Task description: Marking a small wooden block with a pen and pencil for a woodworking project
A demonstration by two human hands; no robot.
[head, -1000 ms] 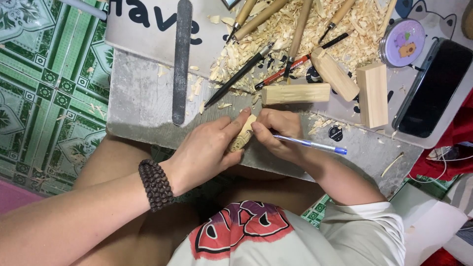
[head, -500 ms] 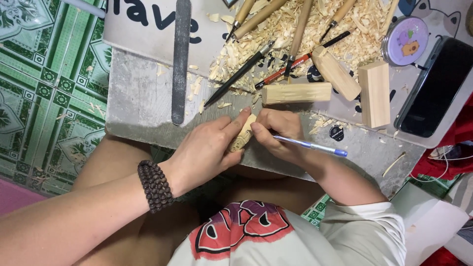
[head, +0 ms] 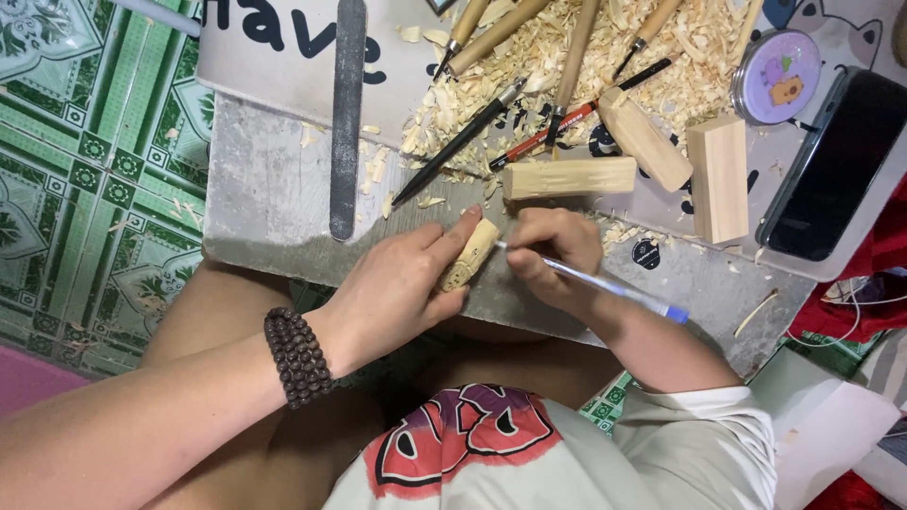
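A grey board (head: 274,203) lies across my lap. Over its near edge my left hand (head: 402,288) clasps a small wood piece (head: 470,255). My right hand (head: 557,257) pinches a pen (head: 605,288), tip touching the piece.

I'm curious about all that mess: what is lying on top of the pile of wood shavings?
On the wood shavings lie several wooden-handled carving tools, a red pencil and a pale carved block. Whatever is beneath the shavings is covered and cannot be seen.

Green patterned floor tiles (head: 85,179), grey board (head: 274,203)
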